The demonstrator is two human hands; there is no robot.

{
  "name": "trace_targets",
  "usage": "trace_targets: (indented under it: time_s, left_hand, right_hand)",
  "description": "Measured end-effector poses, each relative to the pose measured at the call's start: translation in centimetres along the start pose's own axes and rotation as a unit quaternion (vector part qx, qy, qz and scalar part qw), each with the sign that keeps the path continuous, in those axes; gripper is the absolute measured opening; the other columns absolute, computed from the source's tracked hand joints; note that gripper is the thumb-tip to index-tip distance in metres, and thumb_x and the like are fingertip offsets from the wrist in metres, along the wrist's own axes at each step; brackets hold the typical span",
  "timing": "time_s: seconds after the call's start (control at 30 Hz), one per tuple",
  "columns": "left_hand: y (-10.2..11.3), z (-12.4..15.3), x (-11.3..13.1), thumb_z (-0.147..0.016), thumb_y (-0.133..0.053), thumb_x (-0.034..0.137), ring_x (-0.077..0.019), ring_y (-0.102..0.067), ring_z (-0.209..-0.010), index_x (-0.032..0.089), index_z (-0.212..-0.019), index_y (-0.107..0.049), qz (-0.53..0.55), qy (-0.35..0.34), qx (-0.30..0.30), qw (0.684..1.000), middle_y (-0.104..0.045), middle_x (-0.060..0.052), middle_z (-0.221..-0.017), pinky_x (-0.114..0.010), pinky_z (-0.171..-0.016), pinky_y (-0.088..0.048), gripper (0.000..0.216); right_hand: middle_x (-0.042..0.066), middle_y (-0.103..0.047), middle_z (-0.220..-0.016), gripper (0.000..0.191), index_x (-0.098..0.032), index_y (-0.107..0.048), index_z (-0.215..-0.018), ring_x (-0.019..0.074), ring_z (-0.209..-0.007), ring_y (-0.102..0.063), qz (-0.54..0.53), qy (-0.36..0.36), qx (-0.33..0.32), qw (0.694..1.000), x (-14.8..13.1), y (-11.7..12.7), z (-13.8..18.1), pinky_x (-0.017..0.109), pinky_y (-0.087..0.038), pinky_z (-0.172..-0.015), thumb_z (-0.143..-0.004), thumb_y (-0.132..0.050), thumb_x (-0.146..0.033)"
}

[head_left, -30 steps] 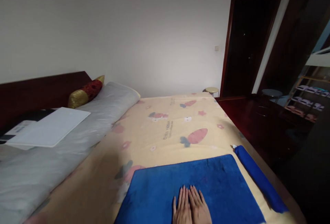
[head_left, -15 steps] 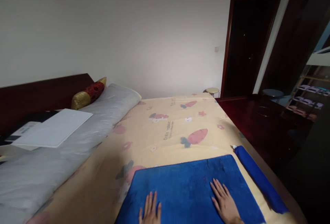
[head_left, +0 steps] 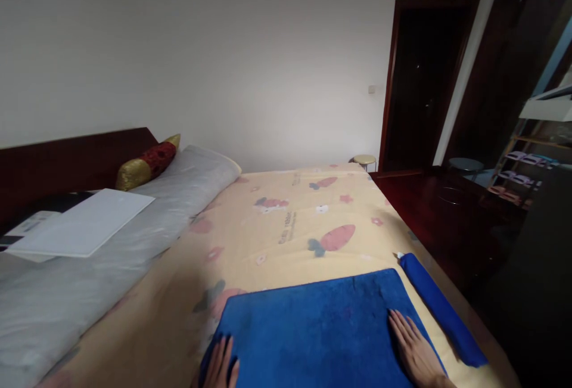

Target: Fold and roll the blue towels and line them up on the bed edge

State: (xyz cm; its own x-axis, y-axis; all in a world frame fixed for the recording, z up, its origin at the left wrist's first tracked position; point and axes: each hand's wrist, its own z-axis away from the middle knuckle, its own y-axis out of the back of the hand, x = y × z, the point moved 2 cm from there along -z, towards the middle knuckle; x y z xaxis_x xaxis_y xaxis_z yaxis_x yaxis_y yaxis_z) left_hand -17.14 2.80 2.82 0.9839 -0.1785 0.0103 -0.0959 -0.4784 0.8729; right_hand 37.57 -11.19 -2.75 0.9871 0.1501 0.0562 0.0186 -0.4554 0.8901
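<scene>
A blue plush mat (head_left: pixel 308 331) lies flat on the bed near me, its far edge running slightly slanted. On the mat's left edge rests my left hand (head_left: pixel 218 365), fingers stretched out and the wrist cut off by the frame. My right hand (head_left: pixel 414 346) lies with extended fingers on the mat close to its right edge. Neither hand grips anything. Just right of the mat is a long, narrow blue bundle (head_left: pixel 440 307) with a small white tip at its far end; I cannot make out what it is.
A patterned yellow sheet (head_left: pixel 268 233) covers the bed. Along the left runs a long grey pillow (head_left: pixel 147 221) bearing white flat boards (head_left: pixel 84 224) and a red-and-gold bolster (head_left: pixel 149 164). Beyond the bed stand a stool (head_left: pixel 364 160), a dark door (head_left: pixel 429 90) and a shoe rack (head_left: pixel 521 167).
My hands have moved apart across the mat, the left one to its left edge and the right one toward its right edge. The view has shifted slightly.
</scene>
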Motion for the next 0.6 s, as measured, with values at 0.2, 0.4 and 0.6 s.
trace_targets:
  time_s: [0.2,0.4,0.6]
  left_hand:
    - [-1.4,-3.7,11.8,-0.095,-0.029,0.034,-0.0158,-0.037,-0.138,0.031,-0.147,-0.011,0.036,-0.131,-0.078,0.988,-0.035,0.003,-0.152,-0.038,-0.113,-0.03,0.055]
    - [-4.1,-5.7,20.5,-0.09,-0.026,0.016,-0.016,-0.029,-0.142,0.026,-0.148,-0.013,0.064,-0.176,-0.146,0.971,-0.024,0.001,-0.155,-0.039,-0.115,-0.03,0.059]
    - [-7.3,-7.1,21.0,-0.084,-0.033,0.014,-0.0197,-0.032,-0.141,0.027,-0.147,-0.017,0.054,-0.192,-0.183,0.963,-0.028,0.0,-0.154,-0.044,-0.115,-0.033,0.066]
  right_hand:
    - [0.004,-0.02,-0.155,0.063,-0.021,-0.016,-0.15,0.0215,-0.142,-0.026,-0.148,0.019,-0.095,0.984,-10.1,-0.3,-8.7,0.04,-0.03,-0.115,-0.092,-0.037,-0.022]
    - [0.004,-0.02,-0.154,0.052,-0.02,-0.025,-0.148,0.0221,-0.143,-0.023,-0.239,-0.041,-0.147,0.959,-17.5,-2.6,-16.2,0.042,-0.027,-0.117,-0.097,-0.031,-0.029]
    - [0.0,-0.021,-0.153,0.052,-0.023,-0.023,-0.147,0.0209,-0.143,-0.021,-0.26,-0.067,-0.202,0.942,-17.3,-4.2,-19.7,0.043,-0.021,-0.119,-0.096,-0.032,-0.027]
